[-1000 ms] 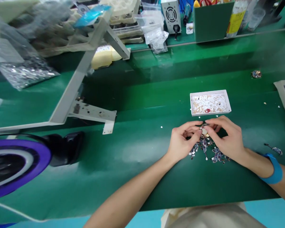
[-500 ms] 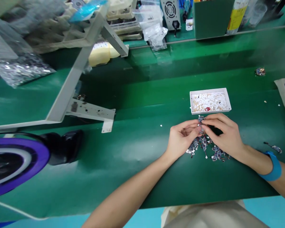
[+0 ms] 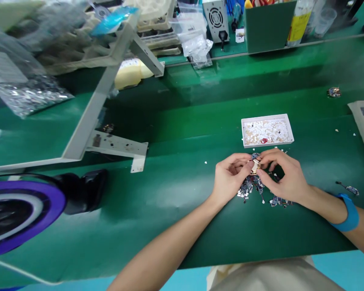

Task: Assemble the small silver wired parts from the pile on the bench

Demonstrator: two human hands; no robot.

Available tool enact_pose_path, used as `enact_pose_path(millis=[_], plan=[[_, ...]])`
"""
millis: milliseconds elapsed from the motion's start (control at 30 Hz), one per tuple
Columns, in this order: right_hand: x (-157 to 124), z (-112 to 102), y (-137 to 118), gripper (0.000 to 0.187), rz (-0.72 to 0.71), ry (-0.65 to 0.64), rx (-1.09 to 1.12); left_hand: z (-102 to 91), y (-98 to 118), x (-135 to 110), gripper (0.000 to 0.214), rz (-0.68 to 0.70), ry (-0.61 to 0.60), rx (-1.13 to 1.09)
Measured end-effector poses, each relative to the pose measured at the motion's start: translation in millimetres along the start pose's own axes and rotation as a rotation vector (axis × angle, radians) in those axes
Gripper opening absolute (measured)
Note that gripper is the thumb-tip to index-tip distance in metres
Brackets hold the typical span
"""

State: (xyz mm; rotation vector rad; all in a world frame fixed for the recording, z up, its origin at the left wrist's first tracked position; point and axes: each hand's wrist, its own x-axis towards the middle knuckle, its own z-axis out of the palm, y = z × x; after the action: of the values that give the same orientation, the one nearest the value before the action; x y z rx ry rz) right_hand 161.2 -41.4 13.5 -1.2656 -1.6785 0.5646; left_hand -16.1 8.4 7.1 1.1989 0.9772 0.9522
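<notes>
My left hand (image 3: 230,178) and my right hand (image 3: 283,176) meet over the green mat, fingertips pinched together on a small gold and white part (image 3: 255,165). Under them lies a heap of several tiny blue and silver circuit pieces (image 3: 257,190). Just beyond my fingers stands a shallow white tray (image 3: 267,118) with pale scraps and one red bit in it. A blue band (image 3: 350,212) is on my right wrist.
A grey metal frame foot (image 3: 118,145) stands to the left. A purple and black round device (image 3: 21,206) sits at the near left. Bags of parts (image 3: 30,93), a grey power unit (image 3: 215,18) and a green box (image 3: 268,26) line the back. A beige tray (image 3: 362,121) lies at right.
My hands stay together over the heap. The small piece between my fingertips has turned, and its gold and white face shows more now. The view shifted slightly.
</notes>
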Motion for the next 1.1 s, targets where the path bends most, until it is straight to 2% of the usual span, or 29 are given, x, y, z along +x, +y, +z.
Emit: enact_pose_path(millis=[67,133,200,233,433,600,800,967,1100], plan=[[0.5,-0.4,-1.2,0.022,0.069,0.043,0.015,0.7,-2.3,-0.7,0.018,0.020,-0.009,0.015],[2.7,-1.2,-2.3,0.016,0.099,0.069,-0.016,1.9,-3.9,-2.0,0.016,0.031,-0.011,0.032],[5.1,-2.2,-3.3,0.005,0.082,0.075,-0.044,3.0,-4.0,-3.1,0.014,0.033,0.006,0.046],[5.8,-2.6,-3.8,0.006,0.069,0.075,-0.053,3.4,-3.7,-3.4,0.013,0.033,0.020,0.050],[2.9,-2.5,-3.3,0.016,0.105,0.019,-0.034,4.7,-2.2,-2.2,0.011,0.027,0.082,0.020],[2.5,-1.2,-2.0,0.022,0.172,-0.014,0.019,4.3,-4.9,-1.8,0.015,0.009,0.060,0.020],[4.1,-1.4,-1.7,0.020,0.217,-0.046,0.028,1.2,-6.3,-2.6,0.018,0.014,0.006,0.019],[8.4,-3.7,-2.3,0.028,0.368,-0.089,0.197,1.2,-4.5,-2.0,0.016,0.011,-0.015,-0.016],[13.7,-7.0,-2.2,0.039,0.494,-0.059,0.311,1.9,-1.5,-4.9,0.015,0.033,-0.019,-0.037]])
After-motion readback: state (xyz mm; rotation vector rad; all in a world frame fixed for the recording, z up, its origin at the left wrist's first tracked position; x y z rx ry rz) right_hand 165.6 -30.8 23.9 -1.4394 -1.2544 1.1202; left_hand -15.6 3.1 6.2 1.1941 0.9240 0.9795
